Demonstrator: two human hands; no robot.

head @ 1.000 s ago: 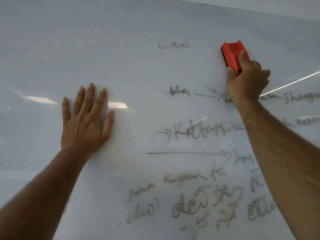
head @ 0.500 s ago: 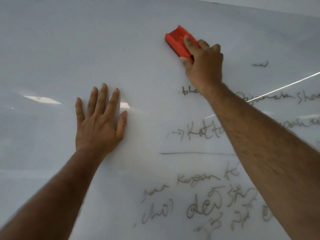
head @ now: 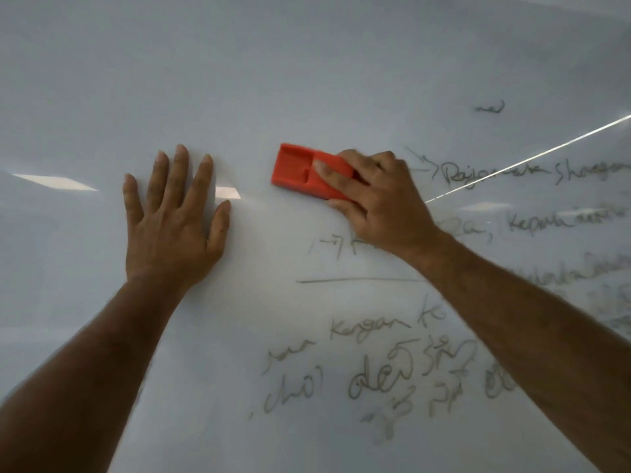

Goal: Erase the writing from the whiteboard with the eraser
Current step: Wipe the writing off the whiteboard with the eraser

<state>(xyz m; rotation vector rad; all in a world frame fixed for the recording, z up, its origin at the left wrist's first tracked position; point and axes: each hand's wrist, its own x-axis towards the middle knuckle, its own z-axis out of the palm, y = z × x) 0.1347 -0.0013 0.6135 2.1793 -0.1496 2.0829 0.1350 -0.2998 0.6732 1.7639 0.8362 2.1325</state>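
A white whiteboard fills the view. My right hand grips a red eraser and presses it flat on the board near the centre, its free end pointing left. My left hand lies flat on the board to the left of the eraser, fingers spread and pointing up. Faint grey handwriting covers the lower right of the board, and more lines of writing run to the right of my right hand. My right forearm hides part of the writing.
A small stray mark sits at the upper right. Ceiling-light reflections show on the left of the board, and a thin bright streak crosses the right side. The board's left half and top carry no writing.
My right hand has swept the eraser from the upper board down and left to mid-height. The short word near the top and the word left of the arrow are gone. My left hand stays planted.
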